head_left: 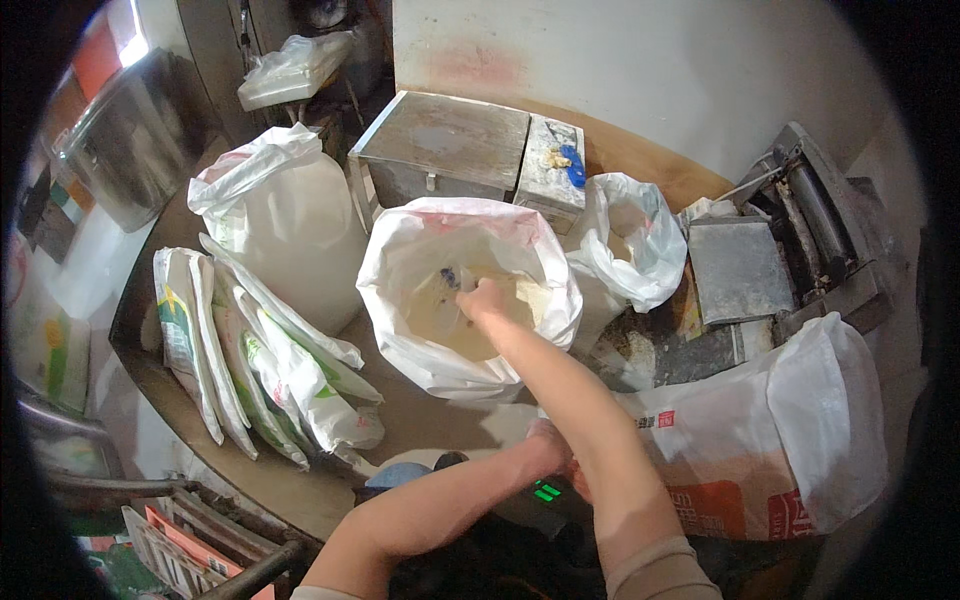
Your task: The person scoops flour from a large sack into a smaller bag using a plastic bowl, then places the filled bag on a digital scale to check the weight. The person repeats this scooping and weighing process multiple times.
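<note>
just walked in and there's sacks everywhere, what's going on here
A person reaches the right hand down into an open white sack of pale powder, gripping what may be a scoop, partly hidden. The left hand rests low by a scale with a lit green display. More sacks stand around it, flat bags lean at the left, and a metal box sits behind.

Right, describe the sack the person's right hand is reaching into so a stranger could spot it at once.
Find the grey metal box against the back wall; the sack stands just in front of it, mid-counter. It is the white one with its mouth rolled wide open, pale powder inside and the right hand down in it. The white sack to its left is closed at the top, and the bag to its right is smaller.
</note>
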{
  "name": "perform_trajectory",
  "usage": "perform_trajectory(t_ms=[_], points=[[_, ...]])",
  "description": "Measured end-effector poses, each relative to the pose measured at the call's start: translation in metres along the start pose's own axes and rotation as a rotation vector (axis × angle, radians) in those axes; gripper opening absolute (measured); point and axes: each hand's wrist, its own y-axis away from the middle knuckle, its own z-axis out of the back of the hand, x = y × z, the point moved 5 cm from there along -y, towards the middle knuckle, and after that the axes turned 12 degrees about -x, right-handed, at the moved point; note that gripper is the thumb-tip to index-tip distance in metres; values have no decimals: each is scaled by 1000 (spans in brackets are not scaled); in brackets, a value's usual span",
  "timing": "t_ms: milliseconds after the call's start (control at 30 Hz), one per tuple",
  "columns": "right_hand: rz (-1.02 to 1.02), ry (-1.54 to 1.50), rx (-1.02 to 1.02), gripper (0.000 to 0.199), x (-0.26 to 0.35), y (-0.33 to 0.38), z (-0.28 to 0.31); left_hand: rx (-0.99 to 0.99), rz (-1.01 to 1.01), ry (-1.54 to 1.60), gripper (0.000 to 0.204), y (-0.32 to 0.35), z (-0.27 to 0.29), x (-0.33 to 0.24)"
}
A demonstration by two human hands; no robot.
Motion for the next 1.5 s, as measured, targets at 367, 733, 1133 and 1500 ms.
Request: perform_trajectory(t_ms=[367,733,1133,1500], points=[[-339,-636,437,27,9,47,31,-217,-163,-190,27,-39,-37,10],[-360,-933,280,53,55,121,130,-272,-264,-163,19,-74,-66,29],[145,-1021,-80,48,159,216,389,118,-195,-178,45,-46,-7,34],[309,-382,-695,58,35,355,649,124,-241,-204,49,-64,-9,33]])
